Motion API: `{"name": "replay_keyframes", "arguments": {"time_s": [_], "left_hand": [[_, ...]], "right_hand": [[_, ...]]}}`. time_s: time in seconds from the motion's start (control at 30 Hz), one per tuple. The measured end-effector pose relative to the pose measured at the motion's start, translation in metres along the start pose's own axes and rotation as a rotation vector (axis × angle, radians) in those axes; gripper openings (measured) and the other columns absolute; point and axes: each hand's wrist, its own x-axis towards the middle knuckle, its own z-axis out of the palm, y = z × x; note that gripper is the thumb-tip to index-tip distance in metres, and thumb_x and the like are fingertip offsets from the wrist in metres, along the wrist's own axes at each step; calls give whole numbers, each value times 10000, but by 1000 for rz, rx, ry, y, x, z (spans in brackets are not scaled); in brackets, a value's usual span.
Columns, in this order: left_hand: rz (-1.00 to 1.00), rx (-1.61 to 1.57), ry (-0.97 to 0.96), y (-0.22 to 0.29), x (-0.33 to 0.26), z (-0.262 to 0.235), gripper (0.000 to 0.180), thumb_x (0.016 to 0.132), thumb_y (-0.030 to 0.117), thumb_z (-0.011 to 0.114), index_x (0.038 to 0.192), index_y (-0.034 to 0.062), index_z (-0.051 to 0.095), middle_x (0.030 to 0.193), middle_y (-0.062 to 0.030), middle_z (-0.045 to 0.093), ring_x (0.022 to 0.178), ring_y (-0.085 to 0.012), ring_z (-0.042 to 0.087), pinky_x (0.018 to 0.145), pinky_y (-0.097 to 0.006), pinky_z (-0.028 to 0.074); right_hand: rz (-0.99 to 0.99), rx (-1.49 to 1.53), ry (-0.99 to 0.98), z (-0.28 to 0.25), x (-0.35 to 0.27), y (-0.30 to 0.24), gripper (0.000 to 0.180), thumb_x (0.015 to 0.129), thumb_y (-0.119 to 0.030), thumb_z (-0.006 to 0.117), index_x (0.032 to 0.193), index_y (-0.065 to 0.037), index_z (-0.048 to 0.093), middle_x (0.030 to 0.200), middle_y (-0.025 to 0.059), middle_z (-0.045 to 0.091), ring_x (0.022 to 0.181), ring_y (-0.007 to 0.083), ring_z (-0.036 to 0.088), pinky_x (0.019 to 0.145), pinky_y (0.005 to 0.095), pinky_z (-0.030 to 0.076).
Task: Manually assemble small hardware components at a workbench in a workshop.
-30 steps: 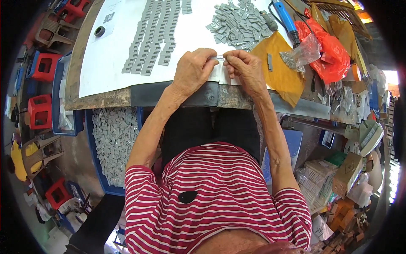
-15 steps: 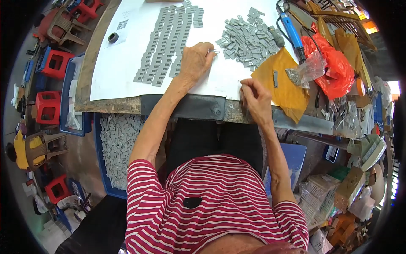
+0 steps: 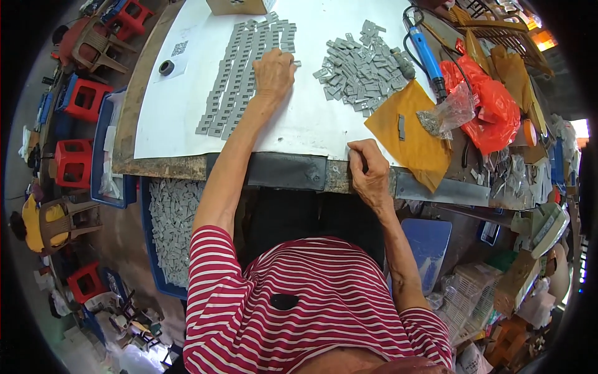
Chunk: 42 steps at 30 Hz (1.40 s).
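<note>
My left hand is over the right side of the laid-out rows of small grey flat pieces on the white sheet. Its fingers are closed, and one small grey flat piece sticks out at the fingertips. A loose heap of the same grey pieces lies to the right. My right hand rests at the table's front edge, fingers curled and thumb against the index finger. Whatever it may hold is too small or hidden to make out.
A brown paper sheet with one grey piece lies right of the heap. Beyond it are a blue electric screwdriver and a red plastic bag. A tape roll sits left. A blue bin of grey pieces stands below the table edge.
My left hand has moved up and slightly left over the rows, the grey piece with it. My right hand has drawn back toward the table edge. A cardboard box shows more at the top.
</note>
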Motion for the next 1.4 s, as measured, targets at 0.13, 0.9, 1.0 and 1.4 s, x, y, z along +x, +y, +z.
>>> {"name": "replay_keyframes", "arguments": {"time_s": [0.13, 0.9, 1.0, 1.4], "left_hand": [[-4, 5, 17, -2, 1, 0, 147, 690, 149, 661, 828, 103, 641, 838, -52, 564, 835, -219, 544, 712, -404, 354], [69, -250, -41, 19, 6, 5, 71, 720, 151, 610, 736, 90, 642, 772, -60, 590, 796, -230, 562, 692, -438, 388], [18, -224, -136, 32, 5, 8, 131, 710, 194, 628, 759, 75, 654, 778, -77, 596, 778, -243, 569, 715, -454, 398], [-155, -207, -312, 33, 19, 12, 134, 670, 169, 540, 693, 87, 643, 774, -87, 636, 773, -288, 592, 714, -589, 364]], "right_hand": [[-2, 2, -5, -1, 1, -1, 140, 727, 73, 511, 851, 13, 539, 737, 141, 519, 629, 277, 550, 549, 311, 432], [7, 14, 5, 1, 0, 2, 144, 722, 75, 518, 851, 15, 537, 725, 136, 512, 596, 267, 535, 530, 304, 421], [1, 9, 15, -1, -1, 2, 140, 724, 74, 520, 849, 13, 536, 730, 134, 515, 601, 269, 541, 532, 307, 423], [-37, 18, -1, -3, -1, 6, 125, 731, 57, 517, 842, 0, 532, 732, 131, 516, 609, 273, 544, 535, 324, 423]]}}
